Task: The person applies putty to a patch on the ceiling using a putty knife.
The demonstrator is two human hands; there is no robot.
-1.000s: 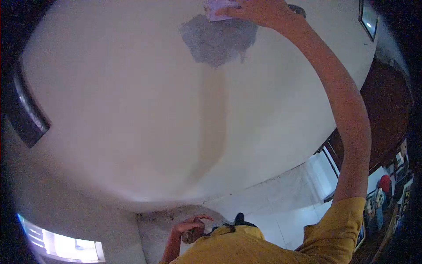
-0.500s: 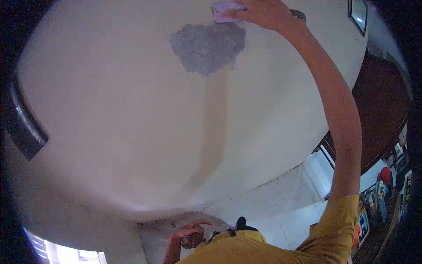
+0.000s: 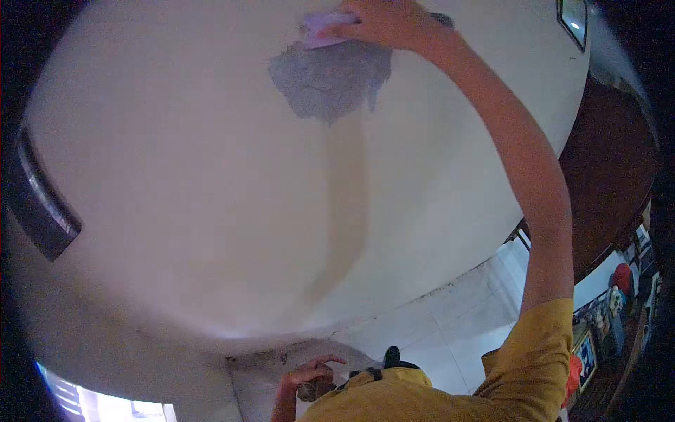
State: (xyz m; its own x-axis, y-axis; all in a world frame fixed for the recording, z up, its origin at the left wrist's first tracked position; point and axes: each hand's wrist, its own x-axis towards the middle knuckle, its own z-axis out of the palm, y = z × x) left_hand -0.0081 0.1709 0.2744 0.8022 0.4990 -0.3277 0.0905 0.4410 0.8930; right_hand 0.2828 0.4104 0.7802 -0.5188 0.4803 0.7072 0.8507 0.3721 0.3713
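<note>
At the top of the view my right hand [image 3: 390, 27] is closed around a pale pink sponge [image 3: 327, 29]. The sponge rests against the pale wall [image 3: 211, 141], over the upper edge of a rough grey patch [image 3: 327, 81]. Low down, near my body, my left hand [image 3: 309, 373] curls over a roundish grey-brown lump [image 3: 315, 388], its index finger stretched out. What the lump is, I cannot make out. A dark thing [image 3: 443, 20] shows behind my right wrist, partly hidden.
A dark, shiny curved object [image 3: 46, 200] is at the left. A framed picture [image 3: 573, 22] hangs upper right. Tiled floor [image 3: 457, 320] runs below the wall. Mixed items, including a red one [image 3: 621, 276], crowd the lower right. Bright window light [image 3: 112, 408] enters lower left.
My right hand has moved left and slightly down with the sponge, onto the patch's upper left edge. My left hand still holds the lump, with little movement.
</note>
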